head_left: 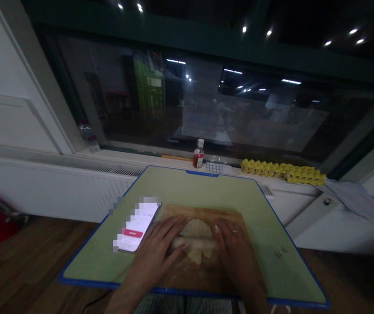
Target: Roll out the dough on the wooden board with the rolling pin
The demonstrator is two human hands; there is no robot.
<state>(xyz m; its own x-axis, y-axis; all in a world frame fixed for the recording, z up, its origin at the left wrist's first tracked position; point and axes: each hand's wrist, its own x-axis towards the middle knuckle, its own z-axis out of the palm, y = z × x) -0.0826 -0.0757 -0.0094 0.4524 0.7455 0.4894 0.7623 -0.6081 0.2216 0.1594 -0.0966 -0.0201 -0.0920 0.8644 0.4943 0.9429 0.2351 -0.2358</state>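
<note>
A pale rolling pin [195, 243] lies crosswise over a thin, uneven sheet of dough [197, 227]. My left hand [162, 240] grips its left end from above, with the thumb along the near side. Over the right end rests my right hand [234, 244], a ring on one finger, gripping the pin. Both palms cover the pin's ends, so these are hidden. Beneath the dough is a wooden board [187, 277], dusted with a little flour near its front. The dough shows on the far and near sides of the pin.
The board sits on a green, blue-edged table [285, 266]. A lit phone [137, 226] lies left of my left hand. Along the windowsill stand a small bottle [198, 155], a yellow egg carton [281, 171] and a clear plastic bottle [88, 136]; a cloth [353, 196] hangs at right.
</note>
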